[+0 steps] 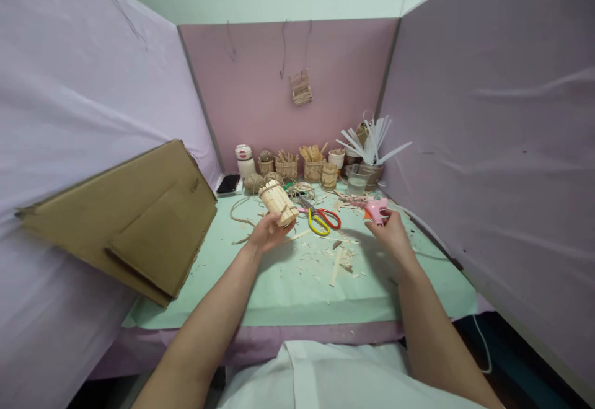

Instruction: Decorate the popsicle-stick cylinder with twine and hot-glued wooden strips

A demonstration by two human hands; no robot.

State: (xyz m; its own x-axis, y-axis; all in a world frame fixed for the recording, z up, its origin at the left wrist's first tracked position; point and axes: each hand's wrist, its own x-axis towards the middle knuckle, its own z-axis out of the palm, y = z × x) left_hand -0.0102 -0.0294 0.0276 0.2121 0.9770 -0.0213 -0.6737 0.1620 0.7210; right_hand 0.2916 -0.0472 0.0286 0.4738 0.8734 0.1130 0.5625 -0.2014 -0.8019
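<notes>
My left hand is closed around a small barrel made of wooden sticks, held tilted above the green table mat. My right hand is closed on a pink glue gun, which rests low over the mat at the right. Between the two hands lie scissors with red and yellow handles. Wood shavings and a loose flat stick are scattered on the mat in front of both hands.
A cardboard sheet leans at the left. Along the back stand a white jar, twine balls, small stick baskets, a clear cup and a holder of white glue sticks. A phone lies at back left. Purple panels wall in the table.
</notes>
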